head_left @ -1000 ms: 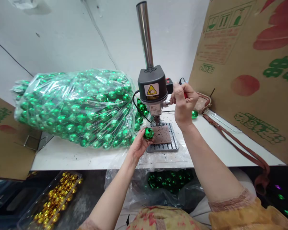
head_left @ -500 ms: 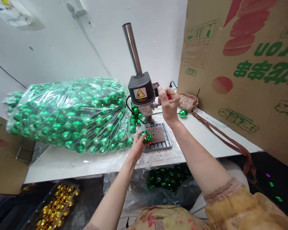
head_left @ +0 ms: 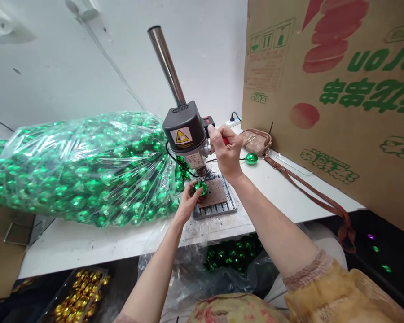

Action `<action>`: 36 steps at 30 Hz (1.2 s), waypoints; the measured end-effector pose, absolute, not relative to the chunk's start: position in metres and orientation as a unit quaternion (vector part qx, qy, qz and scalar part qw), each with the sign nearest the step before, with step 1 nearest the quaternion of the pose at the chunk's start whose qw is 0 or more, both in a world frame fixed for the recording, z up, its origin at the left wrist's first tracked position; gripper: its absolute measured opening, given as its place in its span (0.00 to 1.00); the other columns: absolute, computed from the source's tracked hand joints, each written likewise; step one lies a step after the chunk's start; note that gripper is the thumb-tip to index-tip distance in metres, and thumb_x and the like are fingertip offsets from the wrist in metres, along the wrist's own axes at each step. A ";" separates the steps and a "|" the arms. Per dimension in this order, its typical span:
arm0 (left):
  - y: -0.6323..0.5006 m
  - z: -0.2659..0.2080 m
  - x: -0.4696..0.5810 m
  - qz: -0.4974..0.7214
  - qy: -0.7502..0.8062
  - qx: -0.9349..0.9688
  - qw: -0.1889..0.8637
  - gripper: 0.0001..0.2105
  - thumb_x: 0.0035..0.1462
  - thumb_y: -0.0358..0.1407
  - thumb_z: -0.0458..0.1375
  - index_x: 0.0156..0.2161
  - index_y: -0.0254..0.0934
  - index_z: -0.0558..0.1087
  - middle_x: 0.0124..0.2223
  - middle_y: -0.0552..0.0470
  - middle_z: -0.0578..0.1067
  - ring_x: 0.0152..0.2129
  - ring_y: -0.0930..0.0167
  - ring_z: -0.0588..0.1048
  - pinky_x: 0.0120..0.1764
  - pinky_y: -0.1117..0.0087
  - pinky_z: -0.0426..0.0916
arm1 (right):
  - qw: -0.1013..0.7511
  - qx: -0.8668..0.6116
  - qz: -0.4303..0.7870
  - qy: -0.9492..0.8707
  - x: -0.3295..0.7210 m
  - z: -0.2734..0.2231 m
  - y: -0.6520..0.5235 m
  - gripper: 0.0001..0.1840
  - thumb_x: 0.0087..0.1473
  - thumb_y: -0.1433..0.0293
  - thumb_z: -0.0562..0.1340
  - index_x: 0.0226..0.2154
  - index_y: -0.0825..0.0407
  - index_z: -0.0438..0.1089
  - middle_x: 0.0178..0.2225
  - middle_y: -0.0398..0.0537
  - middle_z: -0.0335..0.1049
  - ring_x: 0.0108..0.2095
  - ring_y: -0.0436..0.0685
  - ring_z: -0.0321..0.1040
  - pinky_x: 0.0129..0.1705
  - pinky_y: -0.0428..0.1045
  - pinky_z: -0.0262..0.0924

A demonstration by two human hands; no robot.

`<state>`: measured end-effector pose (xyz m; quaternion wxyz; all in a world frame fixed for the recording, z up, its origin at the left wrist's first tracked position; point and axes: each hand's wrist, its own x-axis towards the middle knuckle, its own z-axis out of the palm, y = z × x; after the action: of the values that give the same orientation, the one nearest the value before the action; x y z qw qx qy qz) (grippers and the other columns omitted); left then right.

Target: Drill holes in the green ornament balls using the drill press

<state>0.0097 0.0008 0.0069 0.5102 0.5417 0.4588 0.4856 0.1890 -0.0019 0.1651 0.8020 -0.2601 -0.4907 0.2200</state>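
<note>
A small bench drill press with a black motor housing and a steel column stands on the white table. My right hand is wrapped around its red-ended feed handle. My left hand grips a shiny green faceted ball between thumb and fingers, under the drill chuck. The ball sits over the brown board on the slotted metal base. Whether the drill bit touches the ball cannot be made out. Dark chips are scattered over the base.
A big clear bag of green balls fills the table's left. One green ball and a brown strapped pouch lie at right by a large carton. Below the edge are bagged green balls and a tray of gold balls.
The green ball has been brought under the chuck and turned, its dark hole no longer facing me. My right hand stays on the handle. The view has shifted slightly right.
</note>
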 end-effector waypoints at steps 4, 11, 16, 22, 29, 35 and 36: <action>0.003 0.006 0.011 0.471 0.462 0.566 0.494 0.28 0.49 0.48 0.74 0.52 0.37 0.74 0.36 0.53 0.77 0.26 0.75 0.72 0.29 0.75 0.67 | 0.801 -0.262 0.223 -0.490 0.189 0.166 -0.004 0.31 0.57 0.45 0.61 0.20 0.49 0.51 0.18 0.35 0.48 0.22 0.42 0.45 0.26 0.47 0.46; 0.010 0.001 0.016 0.477 0.454 0.585 0.474 0.27 0.46 0.42 0.75 0.50 0.37 0.75 0.42 0.51 0.79 0.35 0.71 0.75 0.40 0.72 0.70 | 0.806 -0.256 0.225 -0.484 0.188 0.164 -0.004 0.30 0.58 0.47 0.62 0.20 0.48 0.51 0.19 0.36 0.47 0.22 0.44 0.44 0.26 0.49 0.45; 0.004 -0.002 0.025 0.468 0.478 0.603 0.435 0.25 0.46 0.41 0.75 0.50 0.40 0.77 0.40 0.50 0.79 0.38 0.67 0.76 0.45 0.67 0.71 | 0.800 -0.266 0.221 -0.490 0.188 0.164 -0.006 0.28 0.60 0.50 0.61 0.20 0.48 0.51 0.19 0.36 0.47 0.21 0.44 0.45 0.25 0.49 0.45; -0.003 -0.008 0.032 0.467 0.497 0.623 0.382 0.27 0.45 0.39 0.76 0.52 0.43 0.77 0.46 0.48 0.77 0.45 0.61 0.73 0.55 0.60 0.67 | 0.794 -0.282 0.204 -0.497 0.188 0.165 -0.007 0.29 0.60 0.48 0.60 0.21 0.48 0.51 0.19 0.37 0.46 0.22 0.44 0.45 0.26 0.49 0.46; -0.005 -0.008 0.034 0.496 0.469 0.601 0.416 0.26 0.44 0.35 0.76 0.50 0.41 0.78 0.47 0.47 0.76 0.49 0.60 0.73 0.58 0.60 0.64 | 0.812 -0.253 0.158 -0.501 0.187 0.153 -0.009 0.27 0.62 0.56 0.61 0.20 0.50 0.50 0.19 0.36 0.46 0.20 0.44 0.46 0.25 0.49 0.47; -0.009 -0.007 0.035 0.493 0.472 0.592 0.430 0.26 0.46 0.32 0.76 0.51 0.41 0.77 0.49 0.46 0.75 0.50 0.60 0.72 0.59 0.60 0.63 | 0.824 -0.244 0.123 -0.496 0.185 0.143 -0.011 0.25 0.63 0.59 0.61 0.20 0.49 0.52 0.19 0.37 0.48 0.20 0.44 0.49 0.25 0.50 0.49; -0.009 -0.008 0.036 0.497 0.470 0.584 0.438 0.25 0.45 0.31 0.76 0.50 0.41 0.77 0.49 0.47 0.75 0.50 0.61 0.73 0.59 0.61 0.63 | 0.826 -0.246 0.116 -0.494 0.185 0.142 -0.010 0.26 0.62 0.59 0.61 0.19 0.49 0.51 0.18 0.37 0.47 0.20 0.44 0.48 0.25 0.51 0.49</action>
<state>0.0355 -0.0086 -0.0077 0.4376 0.5838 0.4701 0.4966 0.1849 -0.0098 0.1421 0.8261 -0.2456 -0.4937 0.1163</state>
